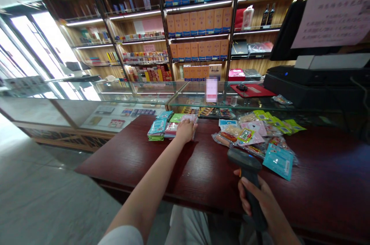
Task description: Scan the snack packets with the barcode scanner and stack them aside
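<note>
My left hand (185, 130) reaches forward and rests on a pink-and-white snack packet (189, 117) at the right side of neat stacks. Its fingers are spread over the top, and what lies under the palm is hidden. Beside it are blue packets (157, 125) and a green packet (177, 117). My right hand (254, 195) is wrapped round the handle of a dark barcode scanner (244, 159), whose head points left above the wooden table. Beyond the scanner lies a loose heap of snacks, with a blue packet (279, 161), a sausage packet (228, 137) and yellow-green packets (266, 118).
The dark red wooden table (130, 164) meets a glass display counter (138, 90). A black cash-register terminal (315, 83) stands at the right, near a red mouse pad (254, 90). Shelves of boxed goods (199, 21) line the wall behind.
</note>
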